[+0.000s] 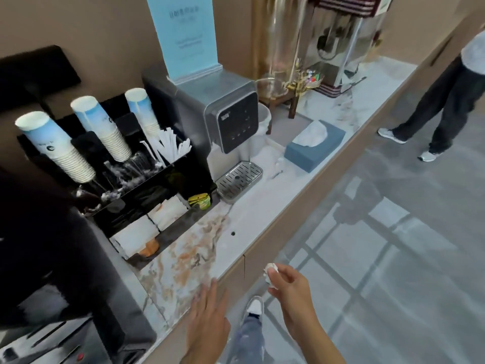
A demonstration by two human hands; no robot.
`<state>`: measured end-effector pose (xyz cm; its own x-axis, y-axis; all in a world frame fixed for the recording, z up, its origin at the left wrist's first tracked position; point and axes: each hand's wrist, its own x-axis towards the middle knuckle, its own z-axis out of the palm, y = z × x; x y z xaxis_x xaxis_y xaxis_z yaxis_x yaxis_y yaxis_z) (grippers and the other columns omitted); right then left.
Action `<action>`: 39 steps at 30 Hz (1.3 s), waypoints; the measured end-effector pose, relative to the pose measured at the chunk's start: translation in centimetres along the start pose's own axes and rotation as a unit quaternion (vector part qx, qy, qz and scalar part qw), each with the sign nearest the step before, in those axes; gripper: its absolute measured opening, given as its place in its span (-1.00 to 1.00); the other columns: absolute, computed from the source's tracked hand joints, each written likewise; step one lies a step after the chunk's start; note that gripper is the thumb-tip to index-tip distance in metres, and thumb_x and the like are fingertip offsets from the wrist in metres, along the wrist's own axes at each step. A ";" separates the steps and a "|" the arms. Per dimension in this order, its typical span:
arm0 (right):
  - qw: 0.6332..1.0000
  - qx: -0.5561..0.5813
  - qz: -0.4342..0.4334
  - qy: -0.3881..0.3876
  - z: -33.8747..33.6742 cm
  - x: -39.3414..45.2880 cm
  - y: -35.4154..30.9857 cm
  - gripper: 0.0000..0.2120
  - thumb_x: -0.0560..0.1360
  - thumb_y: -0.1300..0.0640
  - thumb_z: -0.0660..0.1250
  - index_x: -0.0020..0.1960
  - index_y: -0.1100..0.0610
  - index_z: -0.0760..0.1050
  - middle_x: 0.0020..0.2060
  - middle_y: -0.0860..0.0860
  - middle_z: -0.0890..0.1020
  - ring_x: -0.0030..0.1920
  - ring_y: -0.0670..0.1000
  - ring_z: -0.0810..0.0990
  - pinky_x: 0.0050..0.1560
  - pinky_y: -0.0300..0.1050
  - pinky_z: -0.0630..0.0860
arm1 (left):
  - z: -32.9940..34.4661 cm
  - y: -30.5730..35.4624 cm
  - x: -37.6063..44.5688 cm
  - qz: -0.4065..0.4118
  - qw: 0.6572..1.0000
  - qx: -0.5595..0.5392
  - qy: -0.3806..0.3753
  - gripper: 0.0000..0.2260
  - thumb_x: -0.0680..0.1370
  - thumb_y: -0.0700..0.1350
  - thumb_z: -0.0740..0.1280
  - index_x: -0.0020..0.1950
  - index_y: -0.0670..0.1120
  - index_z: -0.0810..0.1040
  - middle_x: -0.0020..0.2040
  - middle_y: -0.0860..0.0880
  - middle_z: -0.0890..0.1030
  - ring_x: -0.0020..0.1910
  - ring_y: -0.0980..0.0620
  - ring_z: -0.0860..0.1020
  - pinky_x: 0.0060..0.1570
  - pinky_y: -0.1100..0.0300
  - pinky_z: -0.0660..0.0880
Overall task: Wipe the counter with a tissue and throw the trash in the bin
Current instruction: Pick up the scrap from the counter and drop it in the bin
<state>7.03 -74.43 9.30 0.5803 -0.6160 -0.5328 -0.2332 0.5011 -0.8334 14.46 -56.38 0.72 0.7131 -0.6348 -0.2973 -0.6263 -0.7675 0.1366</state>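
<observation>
i judge the wiping to be mostly behind me and the disposal still ahead: my right hand [284, 282] is off the marble counter [252, 219], out over the floor just past the counter's front edge, and it pinches a crumpled tissue [270, 271] between thumb and fingertips. my left hand [207, 316] is flat and spread, holding nothing, its fingertips reaching over the counter's near edge. the tissue is a small white wad, balled tight and creased, with a greyish look on some folds that may be damp or only shadow; i cannot tell which. the counter in front of me shows brown and rust streaks, but they read as veining in the stone more than spills, so i cannot say how clean it really is. one small dark speck [232, 233] sits on the pale stretch near the drip tray [240, 181] of the water dispenser [225, 119], and that may want one more pass. what is left is finding the bin: a white-lined container [263, 118] stands just behind the dispenser, beside the blue tissue box [315, 149], and i take it to be a bin, though most of it is hidden. another person's legs [446, 106] stand well apart on the floor to the right.
</observation>
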 end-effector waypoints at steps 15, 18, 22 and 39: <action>0.995 0.011 -0.019 0.102 -5.2 15.7 -12.3 -0.88 0.51 0.10 0.45 0.00 0.12 0.69 -0.15 -0.01 0.75 -0.05 0.02 0.68 -0.03 -0.03 0.57 | -3.3 10.2 21.1 0.129 0.991 -0.006 -0.022 -0.26 0.16 -0.16 0.55 0.37 -0.05 0.56 0.43 -0.23 0.51 0.39 -0.26 0.48 0.33 -0.13 0.20; 0.994 0.014 -0.021 0.105 -5.7 18.4 -14.2 -0.86 0.49 0.06 0.46 0.00 0.09 0.70 -0.12 -0.01 0.76 -0.01 0.05 0.68 -0.04 -0.02 0.57 | -4.5 11.4 24.2 0.122 0.992 -0.013 -0.032 -0.26 0.21 -0.09 0.58 0.40 -0.05 0.53 0.45 -0.20 0.49 0.40 -0.24 0.47 0.34 -0.12 0.17; 0.995 0.011 -0.016 0.097 -6.0 22.3 -16.7 -0.82 0.50 0.06 0.45 0.06 0.11 0.68 -0.04 0.05 0.75 0.03 0.08 0.68 -0.06 -0.05 0.56 | -5.7 12.9 28.0 0.101 0.994 -0.024 -0.020 -0.31 0.29 -0.05 0.54 0.42 -0.02 0.51 0.47 -0.19 0.47 0.43 -0.23 0.44 0.41 -0.13 0.17; 0.984 -0.090 -0.008 -0.155 -2.6 43.7 -32.7 -0.87 0.50 0.07 0.45 0.02 0.06 0.68 -0.12 -0.03 0.77 -0.09 -0.04 0.72 -0.25 -0.30 0.58 | -9.7 22.2 44.0 -0.138 0.988 -0.076 -0.009 -0.47 0.33 0.15 0.48 0.30 0.13 0.61 0.38 -0.13 0.57 0.41 -0.18 0.38 0.18 -0.34 0.45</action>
<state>37.94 -119.32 12.90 0.7890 -0.3933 -0.4720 -0.3402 0.3601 -0.8687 34.96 -102.23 -0.16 0.8435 -0.3992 -0.3595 -0.3539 -0.9164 0.1871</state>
